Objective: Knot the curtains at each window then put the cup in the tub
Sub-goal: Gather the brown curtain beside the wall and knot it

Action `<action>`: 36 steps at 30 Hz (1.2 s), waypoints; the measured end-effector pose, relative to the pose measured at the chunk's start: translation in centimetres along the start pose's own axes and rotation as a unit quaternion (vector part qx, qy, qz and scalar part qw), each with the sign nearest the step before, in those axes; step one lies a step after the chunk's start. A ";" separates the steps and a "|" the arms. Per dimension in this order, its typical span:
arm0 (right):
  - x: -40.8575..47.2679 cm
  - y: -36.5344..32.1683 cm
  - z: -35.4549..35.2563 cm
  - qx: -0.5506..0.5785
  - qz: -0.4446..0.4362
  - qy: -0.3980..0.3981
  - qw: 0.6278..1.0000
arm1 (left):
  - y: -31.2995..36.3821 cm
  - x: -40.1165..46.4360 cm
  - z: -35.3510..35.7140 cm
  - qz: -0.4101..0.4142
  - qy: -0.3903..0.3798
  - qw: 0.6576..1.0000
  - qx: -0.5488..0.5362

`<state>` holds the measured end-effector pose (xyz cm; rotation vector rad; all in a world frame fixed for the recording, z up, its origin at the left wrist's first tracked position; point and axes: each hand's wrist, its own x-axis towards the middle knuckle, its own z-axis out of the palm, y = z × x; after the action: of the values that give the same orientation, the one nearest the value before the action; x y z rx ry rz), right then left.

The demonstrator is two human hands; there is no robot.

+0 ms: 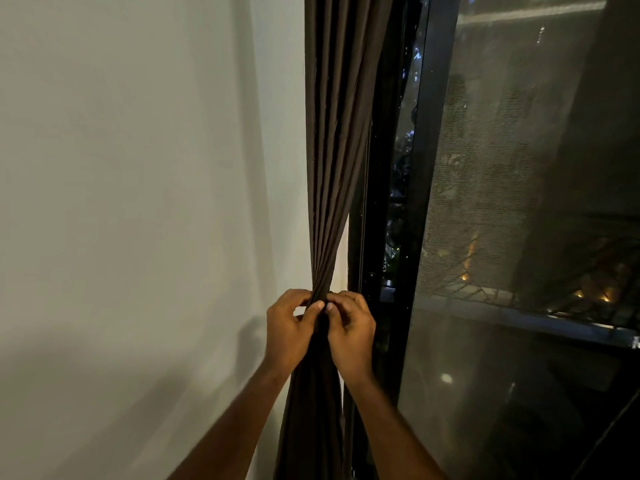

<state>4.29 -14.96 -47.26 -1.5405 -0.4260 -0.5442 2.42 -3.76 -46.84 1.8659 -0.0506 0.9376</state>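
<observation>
A dark brown curtain (pixel 334 140) hangs in pleats along the left edge of the window and narrows to a tight bunch at hand height. My left hand (pixel 287 329) grips that bunch from the left, fingers curled round the cloth. My right hand (pixel 349 332) pinches the same bunch from the right, thumb and fingertips against the fabric. Below the hands the curtain falls loose toward the floor. No knot shows in the cloth. The cup and the tub are out of view.
A plain white wall (pixel 138 202) fills the left half. To the right stands the black window frame (pixel 420 202) with dark glass and a mesh screen (pixel 502 202); night lights and a railing show outside.
</observation>
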 end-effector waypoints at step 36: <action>3.0 -1.8 -2.1 -0.194 0.058 -0.003 0.979 | -0.2 -0.8 0.6 0.003 -0.080 0.997 -0.012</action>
<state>5.54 -17.17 -44.00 -1.9286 -0.2391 -0.5549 2.33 -4.46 -47.57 1.9164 -0.1648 0.7858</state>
